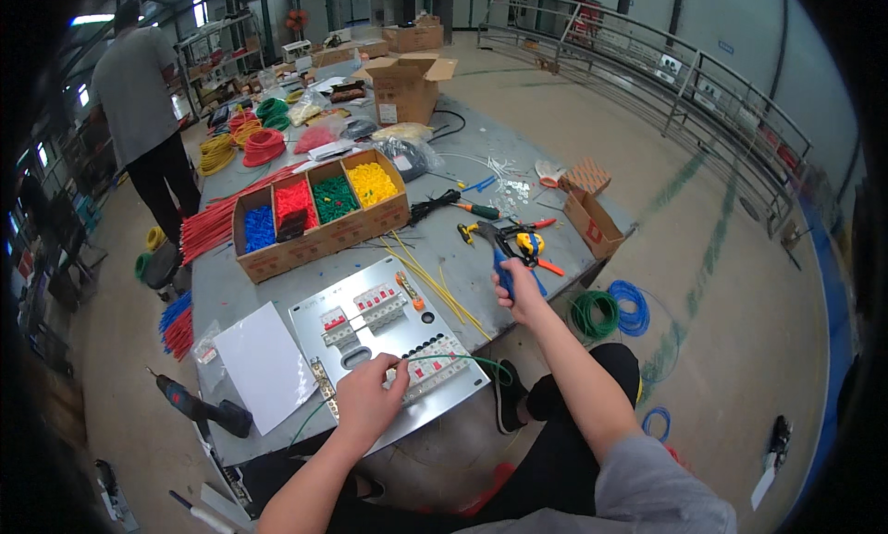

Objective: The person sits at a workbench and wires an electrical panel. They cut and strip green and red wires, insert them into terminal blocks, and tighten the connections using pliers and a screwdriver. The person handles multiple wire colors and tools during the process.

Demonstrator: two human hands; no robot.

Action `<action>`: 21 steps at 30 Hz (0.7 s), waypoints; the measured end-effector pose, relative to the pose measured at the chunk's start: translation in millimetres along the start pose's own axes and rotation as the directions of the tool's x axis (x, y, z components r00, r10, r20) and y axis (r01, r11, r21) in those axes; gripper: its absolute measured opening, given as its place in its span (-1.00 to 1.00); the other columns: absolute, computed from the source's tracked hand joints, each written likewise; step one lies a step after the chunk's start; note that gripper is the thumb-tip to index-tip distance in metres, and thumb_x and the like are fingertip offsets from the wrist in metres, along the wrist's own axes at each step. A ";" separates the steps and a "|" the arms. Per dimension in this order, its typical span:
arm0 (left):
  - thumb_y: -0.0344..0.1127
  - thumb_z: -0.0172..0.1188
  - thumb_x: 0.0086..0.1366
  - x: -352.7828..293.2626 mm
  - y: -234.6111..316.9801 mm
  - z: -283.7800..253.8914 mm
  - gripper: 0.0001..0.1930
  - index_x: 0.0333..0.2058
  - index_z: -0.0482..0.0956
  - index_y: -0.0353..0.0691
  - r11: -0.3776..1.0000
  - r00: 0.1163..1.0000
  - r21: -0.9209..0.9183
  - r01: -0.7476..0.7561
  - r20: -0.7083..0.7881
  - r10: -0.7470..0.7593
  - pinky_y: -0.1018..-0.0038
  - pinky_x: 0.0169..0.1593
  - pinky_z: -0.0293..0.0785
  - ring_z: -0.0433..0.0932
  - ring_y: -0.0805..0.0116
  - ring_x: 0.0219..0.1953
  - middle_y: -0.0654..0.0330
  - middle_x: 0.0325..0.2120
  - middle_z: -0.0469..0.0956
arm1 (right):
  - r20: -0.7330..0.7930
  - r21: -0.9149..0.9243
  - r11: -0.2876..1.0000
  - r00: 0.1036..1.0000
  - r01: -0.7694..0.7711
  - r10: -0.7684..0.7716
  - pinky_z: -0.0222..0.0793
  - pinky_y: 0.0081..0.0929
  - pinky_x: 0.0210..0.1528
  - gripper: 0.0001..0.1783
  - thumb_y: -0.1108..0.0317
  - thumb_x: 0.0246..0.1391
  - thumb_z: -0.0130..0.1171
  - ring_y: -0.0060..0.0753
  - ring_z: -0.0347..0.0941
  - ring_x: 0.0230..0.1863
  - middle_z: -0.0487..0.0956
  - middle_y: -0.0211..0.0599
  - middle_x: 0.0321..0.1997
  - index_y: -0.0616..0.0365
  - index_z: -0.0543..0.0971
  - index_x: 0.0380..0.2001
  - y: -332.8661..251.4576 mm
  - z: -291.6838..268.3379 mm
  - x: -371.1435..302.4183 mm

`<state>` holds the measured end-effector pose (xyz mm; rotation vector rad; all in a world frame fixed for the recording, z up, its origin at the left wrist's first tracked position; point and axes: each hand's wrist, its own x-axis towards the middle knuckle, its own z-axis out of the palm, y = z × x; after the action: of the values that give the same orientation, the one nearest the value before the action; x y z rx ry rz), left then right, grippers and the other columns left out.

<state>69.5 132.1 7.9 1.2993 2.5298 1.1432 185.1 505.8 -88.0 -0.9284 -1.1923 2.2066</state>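
My left hand pinches a green wire over the lower part of a metal mounting plate. One end of the wire curves off to the right past the plate, and a green length also runs down below my wrist. Rows of white circuit breakers with red switches and brass terminal bars are fixed to the plate. My right hand is closed around blue-handled pliers, held above the table's right edge with the dark head pointing away from me. Their exact type is unclear.
A divided cardboard box holds blue, red, green and yellow terminals. Yellow wires, a tape measure and a screwdriver lie beyond the plate. White paper and a cordless drill are left. A person stands far left.
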 end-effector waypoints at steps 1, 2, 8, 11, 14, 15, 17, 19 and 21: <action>-0.17 0.34 0.39 -6.7 -6.0 -13.0 -0.77 -0.23 0.72 -0.23 0.999 0.999 0.010 0.040 -0.002 -0.040 0.29 -0.29 0.59 0.73 0.13 -0.40 0.05 -0.42 0.73 | 0.189 0.163 0.984 0.976 0.078 -0.109 0.39 -0.34 -0.26 -0.70 0.07 0.29 0.17 -0.43 0.42 -0.41 0.50 -0.41 -0.33 0.06 0.48 -0.14 -6.0 41.6 -30.4; -0.16 0.33 0.39 -10.6 -5.9 -22.1 -0.77 -0.22 0.73 -0.22 0.997 0.997 0.006 0.071 0.014 -0.071 0.29 -0.29 0.60 0.73 0.13 -0.40 0.06 -0.43 0.73 | 0.331 0.330 0.935 0.912 0.129 -0.243 0.32 -0.44 -0.24 -0.74 0.10 0.33 0.15 -0.55 0.34 -0.40 0.44 -0.45 -0.34 0.03 0.42 -0.21 -16.2 75.2 -72.1; -0.12 0.31 0.41 -27.0 12.2 -22.2 -0.77 -0.23 0.72 -0.17 0.997 0.997 -0.080 0.018 0.076 -0.012 0.25 -0.37 0.56 0.69 0.09 -0.47 0.06 -0.48 0.69 | 0.578 -0.103 0.651 0.578 0.752 -0.576 0.33 -0.30 -0.10 -0.51 -0.06 0.48 -0.10 -0.25 0.40 -0.29 0.47 -0.23 -0.33 0.21 0.51 -0.12 50.2 103.6 -227.9; -0.17 0.34 0.40 -34.2 19.7 -8.6 -0.80 -0.21 0.72 -0.18 0.988 0.993 -0.126 -0.092 0.066 0.101 0.26 -0.34 0.58 0.71 0.11 -0.44 0.05 -0.47 0.70 | 0.512 -0.334 0.627 0.694 0.704 -0.506 0.42 -0.31 0.02 -0.55 0.11 0.45 -0.05 -0.13 0.52 -0.09 0.58 -0.04 -0.04 0.31 0.56 0.02 131.8 61.5 -274.0; -0.26 0.36 0.40 -51.5 18.5 0.1 -0.82 -0.19 0.70 -0.26 0.975 0.988 -0.175 -0.139 0.047 0.149 0.35 -0.45 0.50 0.64 0.20 -0.55 0.06 -0.53 0.64 | 0.250 -0.458 0.693 0.829 0.557 -0.501 0.45 -0.25 0.15 -0.72 0.29 0.47 0.06 -0.14 0.55 0.07 0.60 -0.02 0.03 0.23 0.53 0.08 185.6 85.9 -291.1; -0.28 0.36 0.40 -56.8 19.3 4.6 -0.83 -0.20 0.69 -0.27 0.973 0.987 -0.185 -0.140 0.048 0.151 0.36 -0.47 0.48 0.62 0.23 -0.58 0.07 -0.56 0.62 | 0.277 -0.548 0.637 0.836 0.542 -0.473 0.46 -0.28 0.10 -0.73 0.34 0.48 0.07 -0.24 0.55 0.02 0.59 -0.08 -0.03 0.20 0.49 0.14 187.0 88.0 -282.7; -0.31 0.36 0.40 -69.9 18.7 11.5 -0.85 -0.22 0.67 -0.27 0.972 0.989 -0.203 -0.119 0.061 0.134 0.38 -0.49 0.45 0.59 0.26 -0.61 0.10 -0.59 0.60 | 0.116 -0.383 0.911 0.986 0.156 -0.120 0.45 -0.31 0.04 -0.62 0.43 0.45 0.09 -0.30 0.50 -0.10 0.51 -0.16 -0.15 0.19 0.38 0.25 187.8 99.4 -276.8; -0.33 0.36 0.40 -74.7 19.6 19.8 -0.87 -0.24 0.66 -0.26 0.966 0.990 -0.237 -0.101 0.073 0.122 0.40 -0.51 0.43 0.58 0.28 -0.63 0.12 -0.61 0.59 | 0.083 -0.383 0.904 0.982 0.190 -0.171 0.44 -0.32 0.03 -0.51 0.49 0.41 0.11 -0.34 0.46 -0.11 0.45 -0.15 -0.08 0.18 0.30 0.33 191.1 103.0 -265.9; -0.35 0.35 0.41 -74.3 23.4 24.1 -0.89 -0.25 0.65 -0.26 0.959 0.989 -0.256 -0.124 0.050 0.142 0.40 -0.51 0.43 0.57 0.28 -0.64 0.12 -0.62 0.59 | 0.123 -0.553 0.746 0.921 0.372 -0.369 0.44 -0.32 0.04 -0.40 0.55 0.37 0.13 -0.36 0.43 -0.07 0.39 -0.11 0.05 0.17 0.23 0.41 194.7 98.8 -253.3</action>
<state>141.7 100.6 -13.0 1.4301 2.1904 1.3687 264.8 183.6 -128.5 -0.7957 -1.9117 1.5503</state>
